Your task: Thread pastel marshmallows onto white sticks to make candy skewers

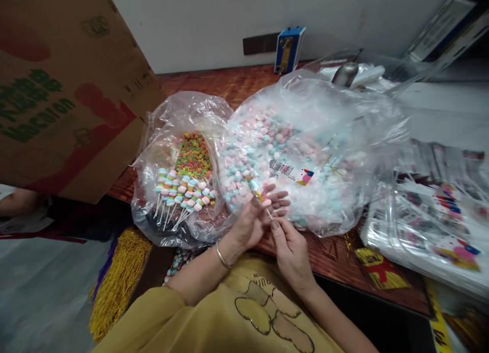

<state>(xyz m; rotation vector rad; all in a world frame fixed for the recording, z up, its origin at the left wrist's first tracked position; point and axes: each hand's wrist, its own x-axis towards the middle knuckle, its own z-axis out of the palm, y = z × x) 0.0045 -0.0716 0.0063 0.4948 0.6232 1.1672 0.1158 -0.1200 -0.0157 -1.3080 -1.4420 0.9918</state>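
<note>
A marshmallow skewer (260,195) with pink, yellow and white pieces on a white stick is between my two hands. The thumb of my left hand (250,225) lies along the candy, and its fingers reach out behind it. My right hand (292,248) pinches the lower end of the stick. Beyond my hands, a large clear bag (336,108) holds loose pink, blue and white marshmallows. A printed clear packet (292,172) lies on them. To the left, several finished-looking marshmallow skewers (185,192) rest on another clear bag (171,111), below a heap of small orange and green ring candies (194,154).
A large cardboard box (69,98) stands at the left. Printed plastic bags (431,220) are stacked at the right, near a gold packet of ties (382,271). A blue device (289,50) and a metal scoop (345,74) sit at the back. Another person's arm (19,202) shows far left.
</note>
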